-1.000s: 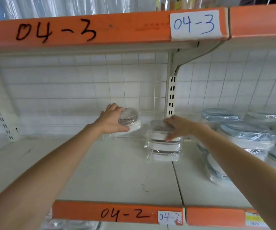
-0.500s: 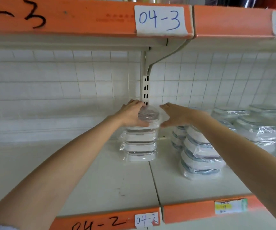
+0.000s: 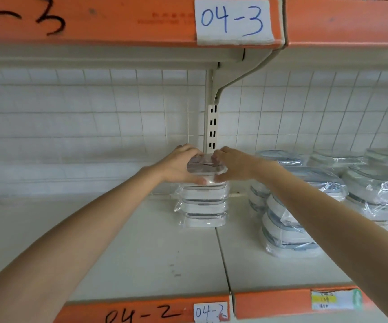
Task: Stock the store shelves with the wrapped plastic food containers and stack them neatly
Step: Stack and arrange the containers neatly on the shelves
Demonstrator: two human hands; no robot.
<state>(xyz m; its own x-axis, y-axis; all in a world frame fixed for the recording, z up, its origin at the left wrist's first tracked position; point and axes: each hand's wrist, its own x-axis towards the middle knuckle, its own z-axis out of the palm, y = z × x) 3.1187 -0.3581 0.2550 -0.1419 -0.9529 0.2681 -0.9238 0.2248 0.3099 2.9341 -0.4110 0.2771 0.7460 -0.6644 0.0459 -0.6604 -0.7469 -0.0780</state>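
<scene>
A stack of wrapped white plastic containers stands at the back of the shelf, just left of the upright post. On top of it sits one more wrapped container with a dark-patterned lid. My left hand grips its left side, thumb along the front edge. My right hand grips its right side, fingers over the lid's rim. Both hands meet around this top container.
Several stacks of wrapped, blue-rimmed containers fill the shelf to the right, more further right. The slotted upright post and bracket rise behind the stack. An upper shelf edge marked 04-3 hangs overhead. The front lip is labelled 04-2.
My left hand carried the container from the left onto the stack. My right hand lifted off the stack, then closed on the placed container's right side. The view shifted right.
</scene>
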